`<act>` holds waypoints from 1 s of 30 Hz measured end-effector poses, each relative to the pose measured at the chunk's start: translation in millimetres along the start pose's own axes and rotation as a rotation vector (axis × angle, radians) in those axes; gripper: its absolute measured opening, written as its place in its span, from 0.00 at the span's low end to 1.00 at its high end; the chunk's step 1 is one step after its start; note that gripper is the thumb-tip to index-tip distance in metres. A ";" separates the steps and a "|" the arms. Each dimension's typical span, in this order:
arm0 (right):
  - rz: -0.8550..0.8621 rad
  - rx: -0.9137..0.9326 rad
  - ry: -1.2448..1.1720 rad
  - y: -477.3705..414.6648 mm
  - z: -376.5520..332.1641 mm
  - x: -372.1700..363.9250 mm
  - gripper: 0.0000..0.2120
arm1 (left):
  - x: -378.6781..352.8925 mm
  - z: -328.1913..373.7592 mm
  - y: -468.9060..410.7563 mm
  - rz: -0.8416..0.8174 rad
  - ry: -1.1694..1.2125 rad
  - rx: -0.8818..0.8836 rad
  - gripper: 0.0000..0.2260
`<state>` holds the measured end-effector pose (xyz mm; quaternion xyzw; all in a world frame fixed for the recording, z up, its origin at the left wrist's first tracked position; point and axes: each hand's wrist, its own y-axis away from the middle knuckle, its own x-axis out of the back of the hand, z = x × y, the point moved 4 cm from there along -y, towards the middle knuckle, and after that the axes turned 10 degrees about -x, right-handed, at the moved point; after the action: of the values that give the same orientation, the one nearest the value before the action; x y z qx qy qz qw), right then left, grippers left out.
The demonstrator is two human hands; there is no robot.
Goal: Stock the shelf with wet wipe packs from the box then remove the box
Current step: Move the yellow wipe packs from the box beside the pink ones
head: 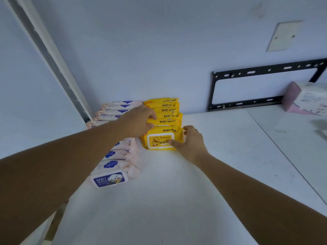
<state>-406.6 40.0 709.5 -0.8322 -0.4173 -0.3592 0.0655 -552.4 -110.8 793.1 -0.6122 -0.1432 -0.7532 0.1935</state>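
Note:
A row of several yellow baby wipe packs (pixel 166 115) stands on edge on the white shelf (pixel 177 191), running back to the wall. The front yellow pack (pixel 159 140) shows a duck label. My left hand (pixel 138 121) lies curled over the left side of the yellow row, fingertips on the packs' tops. My right hand (pixel 190 140) holds the front pack's right edge, thumb on its face and fingers curled over its top corner. To the left stands a row of pink baby wipe packs (pixel 113 167), partly hidden by my left forearm. No box is in view.
A black metal bracket (pixel 261 87) is fixed to the wall behind the shelf. A pink and white carton (pixel 306 98) sits at the far right. A seam (pixel 283 147) splits the shelf surface on the right. A grey-white post (pixel 49 55) rises at the left.

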 end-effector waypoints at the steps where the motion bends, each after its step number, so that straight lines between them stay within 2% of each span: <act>1: 0.016 0.004 0.025 4.9 4.4 8.5 0.37 | -0.6 8.1 3.8 -0.014 0.027 -0.018 0.13; 6: 0.067 0.007 0.115 43.2 34.9 61.7 0.22 | -8.0 62.8 16.2 -0.035 0.141 -0.100 0.08; 10: 0.090 -0.010 0.164 83.2 64.1 109.7 0.17 | -16.3 123.4 13.5 -0.079 0.154 -0.216 0.05; 21: 0.209 -0.146 0.154 189.2 159.8 234.7 0.13 | -50.4 298.7 3.8 -0.287 0.081 -0.472 0.07; 26: 0.247 -0.236 0.173 251.1 236.6 283.1 0.11 | -85.9 395.9 9.2 -0.349 0.106 -0.568 0.07; 30: 0.202 -0.328 0.178 307.7 308.7 308.7 0.12 | -124.9 482.2 24.4 -0.404 0.108 -0.645 0.07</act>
<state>110.8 168.2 743.3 -0.8343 -0.2602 -0.4861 0.0015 -101.2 100.4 771.5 -0.5606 -0.0063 -0.8136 -0.1540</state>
